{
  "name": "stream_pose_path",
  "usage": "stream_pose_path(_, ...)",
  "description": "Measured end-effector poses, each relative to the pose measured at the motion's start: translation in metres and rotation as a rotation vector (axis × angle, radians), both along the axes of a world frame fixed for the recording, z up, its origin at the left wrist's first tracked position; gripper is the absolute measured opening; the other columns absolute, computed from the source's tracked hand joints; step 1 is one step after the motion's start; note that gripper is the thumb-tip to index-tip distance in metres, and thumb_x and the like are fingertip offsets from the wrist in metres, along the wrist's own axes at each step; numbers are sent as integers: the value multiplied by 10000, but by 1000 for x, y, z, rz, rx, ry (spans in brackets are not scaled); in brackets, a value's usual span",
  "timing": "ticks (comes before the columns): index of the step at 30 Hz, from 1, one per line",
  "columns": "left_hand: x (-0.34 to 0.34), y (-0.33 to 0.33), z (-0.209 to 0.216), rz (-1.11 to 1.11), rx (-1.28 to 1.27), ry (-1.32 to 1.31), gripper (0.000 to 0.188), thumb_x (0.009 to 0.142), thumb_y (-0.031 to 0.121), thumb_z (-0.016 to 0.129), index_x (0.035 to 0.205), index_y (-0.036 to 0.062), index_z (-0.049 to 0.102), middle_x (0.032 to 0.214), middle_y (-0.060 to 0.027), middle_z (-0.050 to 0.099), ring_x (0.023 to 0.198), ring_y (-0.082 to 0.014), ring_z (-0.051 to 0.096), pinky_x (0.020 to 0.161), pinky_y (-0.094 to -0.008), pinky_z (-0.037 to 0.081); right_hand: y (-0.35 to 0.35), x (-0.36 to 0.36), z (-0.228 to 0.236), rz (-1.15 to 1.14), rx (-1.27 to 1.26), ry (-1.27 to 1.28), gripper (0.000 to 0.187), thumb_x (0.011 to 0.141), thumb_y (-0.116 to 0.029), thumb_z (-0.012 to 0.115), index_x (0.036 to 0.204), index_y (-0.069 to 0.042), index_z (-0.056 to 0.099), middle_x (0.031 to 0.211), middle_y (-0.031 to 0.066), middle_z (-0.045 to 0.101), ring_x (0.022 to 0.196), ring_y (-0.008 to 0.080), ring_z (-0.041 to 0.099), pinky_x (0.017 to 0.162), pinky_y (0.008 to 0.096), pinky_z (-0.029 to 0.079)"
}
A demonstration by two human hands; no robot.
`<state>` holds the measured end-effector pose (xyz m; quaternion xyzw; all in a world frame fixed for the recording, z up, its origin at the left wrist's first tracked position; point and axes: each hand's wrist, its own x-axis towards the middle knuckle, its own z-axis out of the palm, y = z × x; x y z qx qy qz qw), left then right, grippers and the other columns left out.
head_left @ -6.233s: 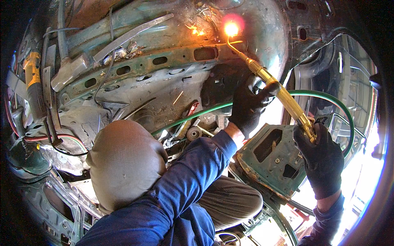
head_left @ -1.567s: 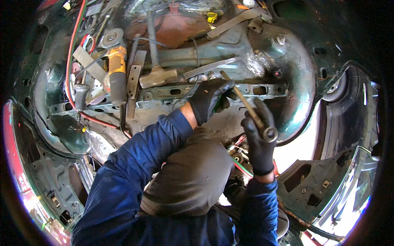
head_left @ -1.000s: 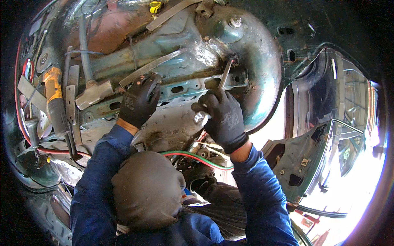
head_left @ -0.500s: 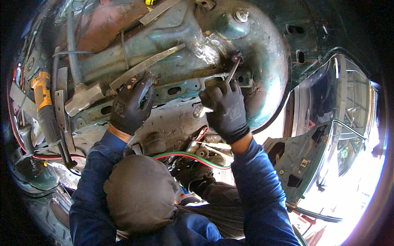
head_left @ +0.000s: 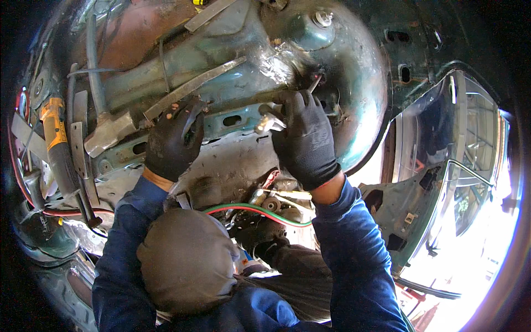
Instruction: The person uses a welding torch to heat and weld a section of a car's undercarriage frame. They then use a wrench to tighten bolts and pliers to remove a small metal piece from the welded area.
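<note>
My right hand (head_left: 304, 138), in a black glove, is closed around a tool with a thin metal shaft (head_left: 315, 83). The shaft's tip meets a dark spot with a small reddish glow on the green car body panel (head_left: 354, 110). A shiny metal end (head_left: 269, 123) sticks out on the left side of this hand; the rest of the tool is hidden in the grip. My left hand (head_left: 174, 135), also gloved, lies against the body rail (head_left: 232, 120) beside a long curved metal bar (head_left: 196, 86). Its fingers are bent, with the thumb apart, and nothing shows between them.
A hammer (head_left: 113, 133) and a yellow-black power tool (head_left: 55, 124) lie to the left. Red and green hoses (head_left: 249, 207) run below my hands, near a metal tool (head_left: 271, 202). Grey cloth over what looks like a bent knee (head_left: 185, 260) rises between my arms. A car door (head_left: 409, 216) stands right.
My right hand has turned and slid up along the shaft toward the panel, so less of the shaft shows. The left hand keeps its place on the rail.
</note>
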<state>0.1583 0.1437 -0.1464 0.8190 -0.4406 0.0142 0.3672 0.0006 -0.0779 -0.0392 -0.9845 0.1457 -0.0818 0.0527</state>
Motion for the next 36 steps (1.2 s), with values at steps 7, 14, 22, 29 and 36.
stream_pose_path(7,3,0,-5,-39,13,-30,354,1012,151,723,1359,81,727,1376,-174,733,1215,-436,698,1067,-524,550,-5,39,4,83,-267,53,306,964,-352,662,1198,-164,721,1063,110,691,1132,347,627,1006,586,468)
stream_pose_path(14,3,3,-7,-2,114,-33,365,1023,146,705,1378,60,715,1361,-185,730,1227,-447,689,1078,-535,542,-46,78,-42,205,-24,-131,267,937,-161,688,1198,-104,699,1016,139,741,1088,391,665,1027,532,489)
stream_pose_path(22,7,1,-10,-32,-8,-212,407,974,100,731,1380,81,726,1209,-239,760,1028,-409,746,881,-496,607,-50,85,-20,126,226,-289,261,946,-148,704,1192,-66,676,983,252,713,944,472,700,819,550,560)
stream_pose_path(29,8,5,-4,-22,-40,-141,395,963,98,745,1358,78,738,1181,-228,766,1019,-406,748,886,-495,608,-48,72,-46,306,43,-178,321,877,-113,715,1198,-107,726,993,207,733,916,421,718,818,510,579)
stream_pose_path(36,-1,-4,-10,-21,32,-104,337,1031,160,691,1351,60,726,1293,-215,754,1146,-464,716,1059,-538,543,-73,84,-21,116,89,-93,267,915,-146,688,1179,-130,717,966,186,729,896,432,716,772,525,586)
